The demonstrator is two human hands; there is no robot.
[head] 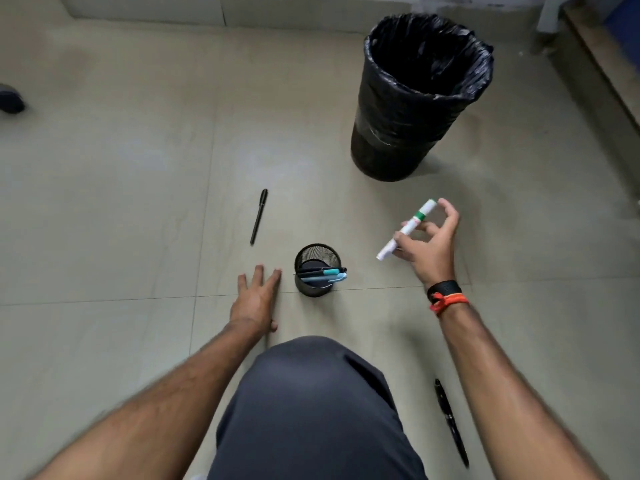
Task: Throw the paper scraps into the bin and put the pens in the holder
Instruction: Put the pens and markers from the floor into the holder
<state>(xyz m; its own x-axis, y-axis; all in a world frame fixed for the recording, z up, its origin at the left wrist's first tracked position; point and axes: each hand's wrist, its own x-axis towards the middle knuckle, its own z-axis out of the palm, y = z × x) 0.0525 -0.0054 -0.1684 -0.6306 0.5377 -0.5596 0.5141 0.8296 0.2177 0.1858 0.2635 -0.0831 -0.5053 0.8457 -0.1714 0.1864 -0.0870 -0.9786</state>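
My right hand (431, 242) holds a white marker with a green band (407, 228) in its fingertips, to the right of and slightly above the black mesh pen holder (317, 285). Several pens with teal and blue parts lean inside the holder. My left hand (256, 299) rests flat on the floor just left of the holder, fingers spread, holding nothing. A black pen (259, 216) lies on the floor beyond my left hand. Another black pen (451, 422) lies on the floor near my right forearm. The black bin with a bag liner (415, 109) stands at the upper right. No paper scraps are visible.
My knee in dark trousers (311, 403) fills the lower middle. A dark object (10, 98) sits at the left edge. A wall base runs along the top, and a wooden ledge (602, 64) runs along the right edge, behind the bin.
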